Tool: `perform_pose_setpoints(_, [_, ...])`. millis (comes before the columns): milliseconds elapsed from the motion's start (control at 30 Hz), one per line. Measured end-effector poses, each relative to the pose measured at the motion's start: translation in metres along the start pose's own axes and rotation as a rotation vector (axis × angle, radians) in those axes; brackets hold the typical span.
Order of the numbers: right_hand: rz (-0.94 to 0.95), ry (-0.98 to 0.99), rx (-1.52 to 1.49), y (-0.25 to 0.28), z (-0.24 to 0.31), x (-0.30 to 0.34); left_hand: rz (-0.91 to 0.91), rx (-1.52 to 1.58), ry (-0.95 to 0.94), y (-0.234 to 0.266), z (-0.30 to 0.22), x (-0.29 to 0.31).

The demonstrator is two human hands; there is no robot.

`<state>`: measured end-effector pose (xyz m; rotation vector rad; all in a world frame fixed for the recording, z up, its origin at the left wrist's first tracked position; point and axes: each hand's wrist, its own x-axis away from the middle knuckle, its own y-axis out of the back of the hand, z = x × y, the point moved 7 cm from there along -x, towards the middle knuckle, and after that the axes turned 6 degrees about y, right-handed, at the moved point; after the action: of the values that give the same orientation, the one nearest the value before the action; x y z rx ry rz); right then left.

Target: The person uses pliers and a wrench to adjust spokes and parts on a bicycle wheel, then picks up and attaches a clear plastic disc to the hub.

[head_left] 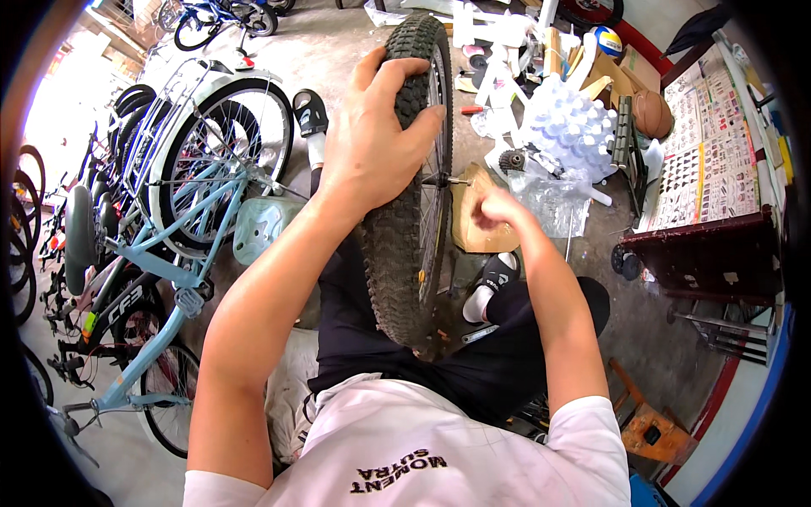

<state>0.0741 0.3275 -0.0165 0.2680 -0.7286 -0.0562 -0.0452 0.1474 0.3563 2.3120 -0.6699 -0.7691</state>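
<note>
A bicycle wheel (407,245) with a knobby black tyre stands upright between my legs, its edge toward me. Over the upper part of the tyre lies my left hand (376,139), fingers curled across the tread and thumb on the rim side. The wheel's axle (456,181) sticks out to the right from the hub. Just beyond and below the axle end is my right hand (498,209), its fingers curled closed; whatever they may hold is hidden. Behind that hand, a flat piece of brown cardboard (473,232) lies on the floor.
A light-blue bicycle (203,220) lies to the left, beside more bikes. At the upper right are white bubbly packing (570,127), a sprocket cassette (512,160), a red-handled tool (470,110) and a basketball (652,114). A wooden stool (659,431) sits at the lower right.
</note>
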Motion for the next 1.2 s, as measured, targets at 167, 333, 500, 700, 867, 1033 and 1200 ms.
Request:
perform_pose_setpoints(167, [-0.462,0.298,-0.523,0.043,-0.008,-0.006,0.007,0.030,0.005,-0.003,-0.006,-0.003])
perform_pose_setpoints(333, [-0.453,0.500,-0.557,0.038,0.031,0.008,-0.007,0.036,0.001,0.000,0.001,-0.002])
perform_pose_setpoints(500, [-0.325,0.128,-0.340,0.035,-0.001,0.002,-0.011,-0.009,-0.029,-0.002,-0.004,-0.002])
perform_pose_setpoints(700, [-0.299,0.452,-0.539,0.031,0.033,0.008,-0.009,0.008,-0.032,-0.001,-0.001,-0.003])
perform_pose_setpoints(867, [-0.267,0.061,-0.254,0.028,-0.005,-0.003,0.007,0.022,-0.040,-0.003,-0.012,-0.005])
perform_pose_setpoints(1033, [-0.317,0.342,-0.531,0.030,0.025,0.002,0.001,0.011,-0.050,-0.004,-0.007,-0.003])
perform_pose_setpoints(1200, [-0.418,0.282,-0.510,0.032,0.009,0.001,0.009,0.001,-0.029,-0.005,-0.012,-0.001])
